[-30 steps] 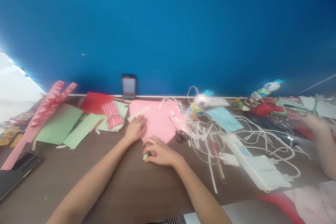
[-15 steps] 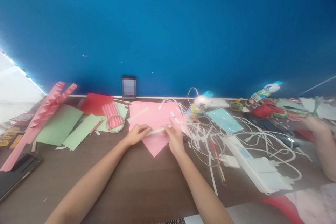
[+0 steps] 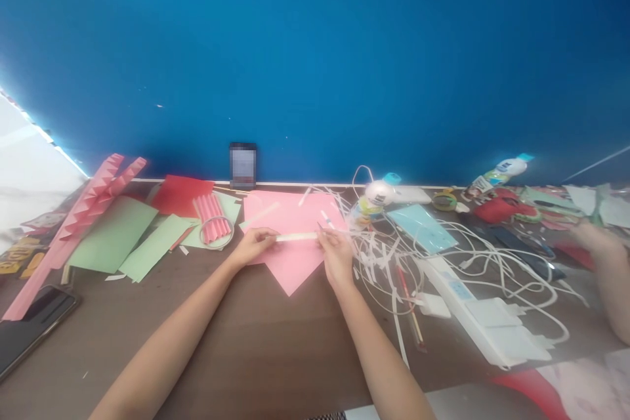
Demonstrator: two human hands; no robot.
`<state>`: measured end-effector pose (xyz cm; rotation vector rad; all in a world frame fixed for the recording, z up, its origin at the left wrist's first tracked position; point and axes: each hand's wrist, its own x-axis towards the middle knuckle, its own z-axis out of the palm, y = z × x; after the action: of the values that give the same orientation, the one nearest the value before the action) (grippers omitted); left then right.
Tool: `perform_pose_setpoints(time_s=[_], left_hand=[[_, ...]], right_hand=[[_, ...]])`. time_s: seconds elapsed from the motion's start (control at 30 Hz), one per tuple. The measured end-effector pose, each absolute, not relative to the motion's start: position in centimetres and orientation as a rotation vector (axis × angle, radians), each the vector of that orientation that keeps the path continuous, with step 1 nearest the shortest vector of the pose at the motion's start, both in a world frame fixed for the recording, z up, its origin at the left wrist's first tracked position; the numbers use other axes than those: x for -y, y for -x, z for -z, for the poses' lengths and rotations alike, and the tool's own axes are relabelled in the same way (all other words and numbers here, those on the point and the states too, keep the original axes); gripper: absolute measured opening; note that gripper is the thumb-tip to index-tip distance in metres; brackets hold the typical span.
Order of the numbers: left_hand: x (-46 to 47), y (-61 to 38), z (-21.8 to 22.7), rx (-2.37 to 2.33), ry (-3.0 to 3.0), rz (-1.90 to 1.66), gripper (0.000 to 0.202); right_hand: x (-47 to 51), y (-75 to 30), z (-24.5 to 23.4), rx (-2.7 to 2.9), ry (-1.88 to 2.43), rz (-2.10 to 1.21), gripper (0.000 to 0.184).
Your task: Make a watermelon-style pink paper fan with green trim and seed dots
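One narrow pale strip [image 3: 296, 237], pinched at both ends

At far left, long pink paper pieces with zigzag folds [image 3: 81, 230] overlap a black smartphone [image 3: 42, 321] in view. Flat light-green paper sheets [image 3: 115, 233] follow, then a pink accordion-folded paper piece [image 3: 213, 215]. The left hand [image 3: 252, 247] has thumb and fingers closed on the strip's left end. The strip, probably paper though blur leaves doubt, spans between the hands over a large pink paper sheet [image 3: 291, 269]. The right hand [image 3: 338, 259] pinches its right end. Farther right, a blue-capped white bottle [image 3: 378, 193] is near a white power strip [image 3: 457, 295].
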<state>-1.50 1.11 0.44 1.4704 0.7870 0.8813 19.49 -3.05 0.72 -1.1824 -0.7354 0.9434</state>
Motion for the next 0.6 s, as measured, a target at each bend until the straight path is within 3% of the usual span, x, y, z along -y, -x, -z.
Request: perform_pose_setpoints(time_s=[0.1,0.3,0.43,0.6], left_hand=[[-1.4,1.4,0.0,-0.815,-1.344,-0.940,0.033],[-1.3,1.1,-0.1,-0.852,-1.337,-0.954,0.037],[-0.8,1.1,-0.5,-0.846,-1.539,-0.803,0.030],[-0.7,1.1,-0.6,-0.850,-1.573,-0.761,0.027]], right_hand=[[3.1,-20.9,-1.0,0.807,1.252,-0.735,0.025],[3.7,-21.2,-1.8,1.486,1.537,0.091,0.032],[4.2,-18.2,-1.4,1.985,1.414,0.152,0.043],[4.1,-17.3,-0.6,2.081,1.255,0.090,0.031]])
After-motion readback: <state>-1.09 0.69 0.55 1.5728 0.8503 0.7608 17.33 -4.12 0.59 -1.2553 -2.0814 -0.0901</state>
